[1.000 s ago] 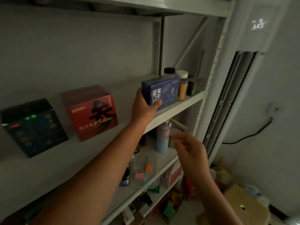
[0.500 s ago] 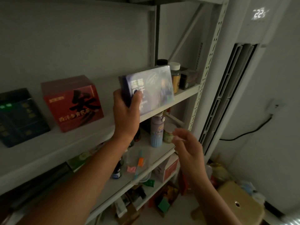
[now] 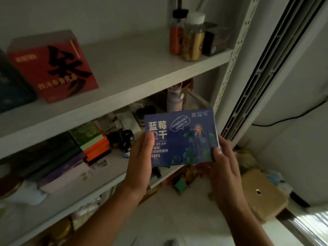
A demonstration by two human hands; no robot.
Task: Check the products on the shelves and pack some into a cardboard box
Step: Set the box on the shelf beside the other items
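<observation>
Got the blue box (image 3: 181,137) in both hands, up in the air in front of the shelves. My left hand (image 3: 140,164) has its left edge and my right hand (image 3: 223,166) its lower right corner, fingers (image 3: 150,141) pinching it, thumbs on the front. Up and left of the box sits a red box (image 3: 51,68) on the upper shelf (image 3: 133,68), with jars (image 3: 193,38) straight above it. A purple bottle (image 3: 174,100) pokes out right behind the box, partly blocked by it, and small dark bottles (image 3: 126,141) stand just to its left. There's a tan stool (image 3: 262,192) down to its right.
</observation>
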